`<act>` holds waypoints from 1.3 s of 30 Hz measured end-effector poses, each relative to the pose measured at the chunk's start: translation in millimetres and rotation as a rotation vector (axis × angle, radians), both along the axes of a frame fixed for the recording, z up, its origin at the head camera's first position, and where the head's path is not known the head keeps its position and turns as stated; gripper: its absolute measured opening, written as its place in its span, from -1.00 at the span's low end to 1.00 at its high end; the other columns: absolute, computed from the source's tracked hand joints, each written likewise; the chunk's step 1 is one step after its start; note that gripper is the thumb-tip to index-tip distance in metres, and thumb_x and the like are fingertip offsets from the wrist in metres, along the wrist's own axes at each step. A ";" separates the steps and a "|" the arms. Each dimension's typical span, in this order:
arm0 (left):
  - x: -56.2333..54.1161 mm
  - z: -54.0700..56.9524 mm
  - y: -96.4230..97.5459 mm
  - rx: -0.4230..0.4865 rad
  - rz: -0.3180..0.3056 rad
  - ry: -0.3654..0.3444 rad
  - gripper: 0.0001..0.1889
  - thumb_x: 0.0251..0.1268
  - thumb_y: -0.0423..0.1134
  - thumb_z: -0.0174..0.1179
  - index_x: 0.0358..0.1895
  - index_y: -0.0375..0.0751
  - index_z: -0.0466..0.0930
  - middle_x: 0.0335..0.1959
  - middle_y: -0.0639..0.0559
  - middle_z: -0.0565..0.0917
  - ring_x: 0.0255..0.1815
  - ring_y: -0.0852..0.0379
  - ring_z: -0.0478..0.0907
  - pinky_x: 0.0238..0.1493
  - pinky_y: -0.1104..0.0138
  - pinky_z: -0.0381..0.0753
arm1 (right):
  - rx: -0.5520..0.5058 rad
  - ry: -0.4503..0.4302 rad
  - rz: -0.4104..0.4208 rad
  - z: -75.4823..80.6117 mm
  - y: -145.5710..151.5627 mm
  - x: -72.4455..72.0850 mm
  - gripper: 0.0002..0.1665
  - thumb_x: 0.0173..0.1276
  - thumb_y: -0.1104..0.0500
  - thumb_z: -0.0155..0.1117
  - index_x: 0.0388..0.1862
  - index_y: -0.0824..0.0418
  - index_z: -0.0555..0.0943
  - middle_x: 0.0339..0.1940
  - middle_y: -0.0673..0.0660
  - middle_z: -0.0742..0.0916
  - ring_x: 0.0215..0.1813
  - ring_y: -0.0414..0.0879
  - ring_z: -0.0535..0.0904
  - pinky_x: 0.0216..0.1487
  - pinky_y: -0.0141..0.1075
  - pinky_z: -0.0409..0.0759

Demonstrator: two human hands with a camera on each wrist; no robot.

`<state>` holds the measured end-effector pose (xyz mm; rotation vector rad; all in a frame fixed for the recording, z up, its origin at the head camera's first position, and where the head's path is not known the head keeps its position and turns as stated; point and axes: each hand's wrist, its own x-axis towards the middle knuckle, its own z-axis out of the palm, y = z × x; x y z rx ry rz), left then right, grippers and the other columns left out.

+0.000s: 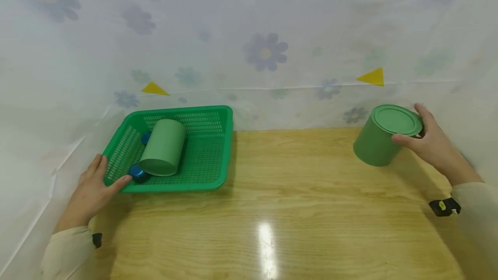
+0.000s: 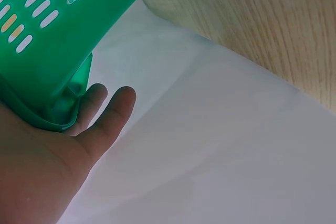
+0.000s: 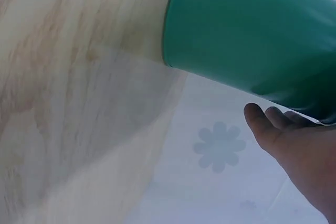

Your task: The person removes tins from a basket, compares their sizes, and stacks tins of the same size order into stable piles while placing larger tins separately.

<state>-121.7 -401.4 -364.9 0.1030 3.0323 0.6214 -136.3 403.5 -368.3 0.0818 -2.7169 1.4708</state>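
A green plastic basket (image 1: pixel 227 150) stands at the left of the table. My left hand (image 1: pixel 91 187) rests at its near left corner, thumb along the front rim and fingers by the left side. Seen from the left wrist, two fairly straight fingers (image 2: pixel 113 114) stick out past the rim. Inside the basket a light green canister (image 1: pixel 165 144) lies on its side, partly hiding two blue objects (image 1: pixel 138 173). Far to the right, my right hand (image 1: pixel 437 146) holds a green lidded canister (image 1: pixel 377 141) near its top, thumb in front and a finger behind.
The wooden table (image 1: pixel 295 193) reaches back to a white flower-patterned sheet (image 1: pixel 264 12), which also covers the sides. Two yellow triangles (image 1: pixel 372 77) mark the sheet behind. Black wrist straps (image 1: pixel 445 207) show at the sleeves.
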 end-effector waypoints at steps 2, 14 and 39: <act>-0.4 -0.4 0.4 0.002 0.002 -0.001 0.04 0.53 0.20 0.02 0.57 -0.47 -0.42 0.58 -0.46 -0.42 0.49 -0.63 -0.36 0.29 -0.48 -0.12 | -0.008 0.029 -0.011 2.9 -1.5 2.9 0.12 0.57 0.20 0.16 0.67 -0.11 -0.43 0.69 0.13 -0.19 0.65 0.09 -0.18 0.07 -0.73 0.24; -0.4 0.9 1.1 0.006 0.003 0.010 0.06 0.52 0.21 0.05 0.58 -0.47 -0.40 0.58 -0.46 -0.39 0.49 -0.64 -0.33 0.28 -0.48 -0.10 | 0.060 0.225 -0.105 44.0 -45.1 6.3 0.00 0.54 0.15 0.16 0.70 -0.12 -0.21 0.68 0.13 0.01 0.66 -0.02 -0.17 0.58 -0.09 -0.24; -0.5 -0.7 0.4 0.016 0.016 0.001 0.06 0.51 0.22 0.04 0.58 -0.45 -0.40 0.59 -0.43 -0.41 0.48 -0.64 -0.34 0.29 -0.48 -0.11 | -0.018 0.250 0.313 62.6 -191.3 -56.9 -0.07 0.48 0.10 0.33 0.67 0.06 0.07 0.60 0.15 0.26 0.57 0.04 0.18 0.46 0.01 0.25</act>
